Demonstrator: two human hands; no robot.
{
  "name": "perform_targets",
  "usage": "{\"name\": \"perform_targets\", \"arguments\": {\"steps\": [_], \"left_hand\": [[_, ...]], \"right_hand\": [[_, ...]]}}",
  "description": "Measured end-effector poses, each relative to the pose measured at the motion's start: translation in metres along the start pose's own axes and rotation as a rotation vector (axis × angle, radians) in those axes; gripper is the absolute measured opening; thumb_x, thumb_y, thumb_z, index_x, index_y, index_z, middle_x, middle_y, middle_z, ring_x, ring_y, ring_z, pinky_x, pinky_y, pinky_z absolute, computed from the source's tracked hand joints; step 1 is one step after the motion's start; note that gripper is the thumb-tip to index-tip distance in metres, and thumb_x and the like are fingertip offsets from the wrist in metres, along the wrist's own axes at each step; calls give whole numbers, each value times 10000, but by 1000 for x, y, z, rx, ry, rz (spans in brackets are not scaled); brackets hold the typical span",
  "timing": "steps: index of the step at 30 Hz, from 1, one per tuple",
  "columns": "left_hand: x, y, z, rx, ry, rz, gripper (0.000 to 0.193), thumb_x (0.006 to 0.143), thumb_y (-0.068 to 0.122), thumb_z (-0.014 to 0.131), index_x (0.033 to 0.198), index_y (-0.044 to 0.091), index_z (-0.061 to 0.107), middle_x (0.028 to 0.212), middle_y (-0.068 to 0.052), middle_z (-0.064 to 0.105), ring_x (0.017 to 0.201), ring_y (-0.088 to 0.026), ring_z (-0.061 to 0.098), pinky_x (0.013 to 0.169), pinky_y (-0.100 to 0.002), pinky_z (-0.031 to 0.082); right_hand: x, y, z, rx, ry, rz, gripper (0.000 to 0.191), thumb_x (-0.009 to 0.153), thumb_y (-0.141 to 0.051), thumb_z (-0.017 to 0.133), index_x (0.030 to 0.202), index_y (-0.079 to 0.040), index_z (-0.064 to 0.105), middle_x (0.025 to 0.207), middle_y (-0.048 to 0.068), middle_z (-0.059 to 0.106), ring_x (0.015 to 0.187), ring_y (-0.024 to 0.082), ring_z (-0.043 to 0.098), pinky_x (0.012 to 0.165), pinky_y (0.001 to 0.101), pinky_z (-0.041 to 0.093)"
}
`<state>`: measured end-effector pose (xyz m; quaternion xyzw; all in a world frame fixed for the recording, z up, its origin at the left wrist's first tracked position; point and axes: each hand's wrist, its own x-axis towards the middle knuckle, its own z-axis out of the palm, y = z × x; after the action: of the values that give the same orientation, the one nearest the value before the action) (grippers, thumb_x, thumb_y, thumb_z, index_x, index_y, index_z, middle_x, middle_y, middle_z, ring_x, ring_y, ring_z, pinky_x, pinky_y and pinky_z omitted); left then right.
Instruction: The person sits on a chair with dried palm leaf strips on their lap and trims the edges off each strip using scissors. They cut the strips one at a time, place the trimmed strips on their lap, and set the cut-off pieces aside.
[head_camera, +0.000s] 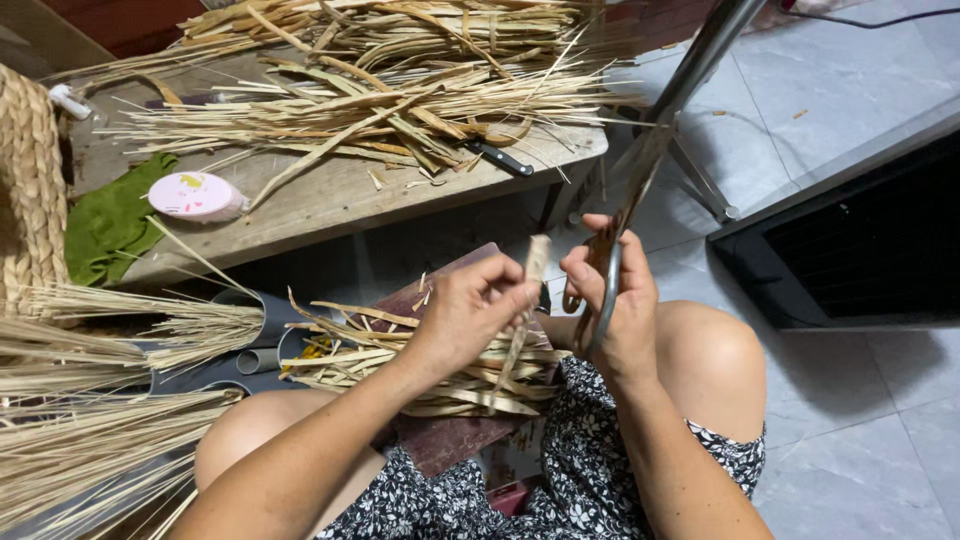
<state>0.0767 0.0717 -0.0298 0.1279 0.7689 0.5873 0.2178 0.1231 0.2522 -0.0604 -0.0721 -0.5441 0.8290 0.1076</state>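
Left hand (470, 310) pinches a pale dried leaf strip (530, 290), upright, fingers closed round it, over the lap. Right hand (615, 300) grips big scissors (610, 270), blades pointing up and away, just beside the strip; I can't tell if the blades touch it. Below the hands I see a heap of cut strips (430, 370) on a dark red board (450, 440). Further up: wooden table (330, 205) with dried leaf bundles (400, 80), black-handled knife (500, 158), pink round tin (195, 195), green cloth (110, 225).
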Motion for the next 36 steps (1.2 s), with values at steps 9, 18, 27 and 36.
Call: {"name": "perform_targets", "arguments": {"steps": [9, 18, 27, 36], "left_hand": [[12, -19, -30, -303, 144, 109, 139, 1012, 156, 665, 1019, 22, 630, 781, 2, 668, 690, -32, 654, 586, -200, 573], [6, -21, -31, -330, 99, 98, 116, 1018, 125, 648, 1038, 11, 638, 786, -4, 673, 686, -34, 651, 577, -200, 571], [4, -14, -33, -376, 52, 85, 151, 1012, 146, 665, 1001, -2, 632, 778, -14, 677, 687, -38, 662, 603, -200, 586], [4, -17, -30, -379, 25, 45, 162, 1005, 166, 669, 998, 6, 641, 778, -9, 675, 662, -34, 649, 590, -196, 580]], "right_hand": [[-19, 8, 25, -608, -239, -116, 697, 803, -222, 852, 1408, -74, 538, 1175, 48, 653, 1071, 154, 644, 927, 293, 534], [-21, 7, 36, -671, -244, -177, 679, 781, -218, 869, 1370, -43, 579, 1141, 67, 659, 1018, 150, 656, 897, 285, 535], [-25, 21, 29, -480, -202, -54, 621, 798, -129, 866, 1363, -30, 628, 1035, 20, 721, 929, 78, 653, 832, 236, 556], [-24, 33, 23, -334, -137, 50, 524, 844, -68, 841, 1332, -5, 660, 940, -29, 669, 829, 49, 594, 746, 218, 521]]}}
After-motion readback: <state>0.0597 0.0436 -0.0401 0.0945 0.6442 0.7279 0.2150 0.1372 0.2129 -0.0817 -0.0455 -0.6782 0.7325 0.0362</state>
